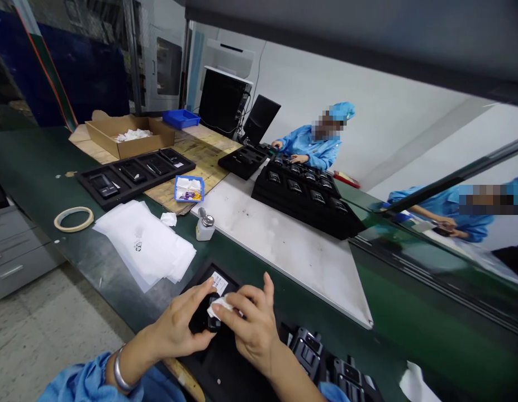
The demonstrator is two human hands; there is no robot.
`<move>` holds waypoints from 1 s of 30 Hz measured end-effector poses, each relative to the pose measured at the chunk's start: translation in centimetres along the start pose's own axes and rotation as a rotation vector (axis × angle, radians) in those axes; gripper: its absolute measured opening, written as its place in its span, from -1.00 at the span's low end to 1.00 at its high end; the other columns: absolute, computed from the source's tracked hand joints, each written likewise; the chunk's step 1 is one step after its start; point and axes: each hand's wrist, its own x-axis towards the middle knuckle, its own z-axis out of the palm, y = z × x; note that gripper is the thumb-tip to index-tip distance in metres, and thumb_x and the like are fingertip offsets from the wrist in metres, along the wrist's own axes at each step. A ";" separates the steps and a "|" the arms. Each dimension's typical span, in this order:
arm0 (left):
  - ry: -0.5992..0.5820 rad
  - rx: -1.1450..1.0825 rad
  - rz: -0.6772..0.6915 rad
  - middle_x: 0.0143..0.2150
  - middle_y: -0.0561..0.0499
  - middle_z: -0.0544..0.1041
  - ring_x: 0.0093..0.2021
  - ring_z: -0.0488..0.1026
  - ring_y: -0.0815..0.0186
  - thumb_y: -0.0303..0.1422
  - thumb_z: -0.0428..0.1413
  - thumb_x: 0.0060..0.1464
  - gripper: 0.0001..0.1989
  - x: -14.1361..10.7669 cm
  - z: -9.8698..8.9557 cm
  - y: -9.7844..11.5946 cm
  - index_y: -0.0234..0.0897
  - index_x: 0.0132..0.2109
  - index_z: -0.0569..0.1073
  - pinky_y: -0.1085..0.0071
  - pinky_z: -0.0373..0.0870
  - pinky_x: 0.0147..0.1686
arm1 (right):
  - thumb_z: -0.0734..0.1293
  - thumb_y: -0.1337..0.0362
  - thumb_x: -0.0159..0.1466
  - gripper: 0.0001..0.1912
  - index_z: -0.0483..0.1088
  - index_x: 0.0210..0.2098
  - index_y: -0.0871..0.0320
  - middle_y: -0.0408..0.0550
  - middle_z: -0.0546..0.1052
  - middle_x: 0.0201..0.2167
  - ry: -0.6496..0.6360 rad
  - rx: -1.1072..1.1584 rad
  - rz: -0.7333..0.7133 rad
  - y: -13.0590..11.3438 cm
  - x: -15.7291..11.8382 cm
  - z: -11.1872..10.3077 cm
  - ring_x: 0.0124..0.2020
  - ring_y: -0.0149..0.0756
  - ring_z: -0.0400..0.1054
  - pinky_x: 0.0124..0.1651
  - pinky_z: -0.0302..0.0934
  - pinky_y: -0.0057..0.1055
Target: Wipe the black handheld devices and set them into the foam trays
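Observation:
Between thumb and fingers, my left hand (181, 321) grips a small black device (214, 322) over a black foam tray (229, 363). My right hand (254, 324) is closed on a crumpled white wipe (221, 305), pressing it against the device's face. The fingers cover much of the device, so its exact kind is unclear. A white label (219, 282) shows in the tray just beyond my hands. Several black handheld devices (307, 352) lie to the right of my right forearm.
White sheets (145, 245), a tape roll (73, 219) and a pump bottle (205, 226) are ahead. Beyond them stand a foam tray of devices (135, 173), a blue box (189, 190) and a cardboard box (128, 137). Stacked black trays (304, 195) rest on a white board (279, 245). Two co-workers sit opposite.

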 end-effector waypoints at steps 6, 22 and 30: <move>0.003 -0.003 -0.002 0.17 -0.25 0.46 0.13 0.47 0.05 -0.50 0.17 0.04 -0.07 0.0 -0.1 -0.2 -0.26 0.46 -0.10 0.10 0.51 0.09 | 0.22 0.46 0.32 -0.68 0.54 -0.17 -0.02 -0.21 0.55 -0.30 -0.008 -0.018 0.020 0.1 0.1 0.0 -0.21 -0.32 0.30 0.37 -0.35 0.22; -0.012 0.029 0.006 0.19 -0.27 0.45 0.15 0.46 0.03 -0.52 0.19 0.03 -0.06 -0.3 -0.1 -0.4 -0.27 0.46 -0.09 0.08 0.50 0.11 | 0.22 0.46 0.33 -0.67 0.54 -0.16 -0.05 -0.23 0.56 -0.30 -0.027 -0.033 0.027 0.0 -0.3 -0.2 -0.19 -0.30 0.28 0.36 -0.43 0.27; -0.009 0.056 0.048 0.18 -0.28 0.45 0.12 0.48 0.04 -0.51 0.20 0.04 -0.08 0.1 -0.4 0.0 -0.27 0.46 -0.07 0.11 0.52 0.07 | 0.30 0.45 0.28 -0.70 0.54 -0.16 -0.07 -0.22 0.56 -0.25 -0.049 -0.143 0.007 1.8 0.4 0.3 -0.14 -0.26 0.29 0.33 -0.47 0.31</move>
